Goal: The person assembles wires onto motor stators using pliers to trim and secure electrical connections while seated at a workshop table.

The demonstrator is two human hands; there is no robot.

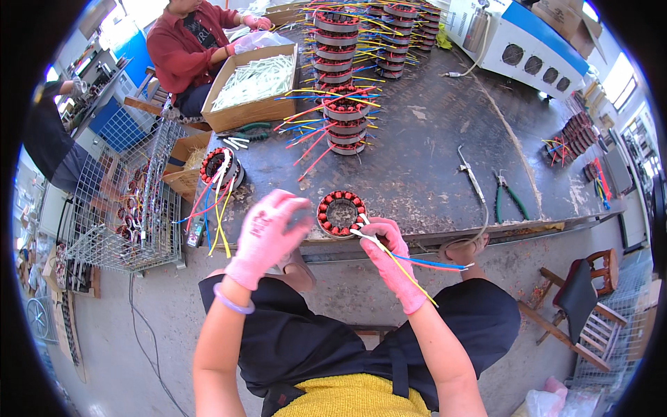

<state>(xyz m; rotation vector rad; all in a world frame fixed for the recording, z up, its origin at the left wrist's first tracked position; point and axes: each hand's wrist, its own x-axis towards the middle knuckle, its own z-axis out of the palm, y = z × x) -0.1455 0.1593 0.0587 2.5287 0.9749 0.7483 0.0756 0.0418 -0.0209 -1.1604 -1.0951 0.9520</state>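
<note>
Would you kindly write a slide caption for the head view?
Pink-gloved right hand holds the coloured leads of a red-wound stator; left hand beside it, stacked stators behind.

Upper right: white-and-blue machine [479,31] (four round vents [533,64] along its side). Lower right: wooden chair [595,342]. Left: wire-mesh basket [114,247].

Wearer's two hands [269,226] [389,257]; one bracelet [233,304]; two co-workers [186,59] [52,146].

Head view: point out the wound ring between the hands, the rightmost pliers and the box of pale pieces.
Wound ring [324,214], head view: left coils.
Pliers [499,201], head view: left green handle.
Box [256,114], head view: front cardboard wall.
</note>
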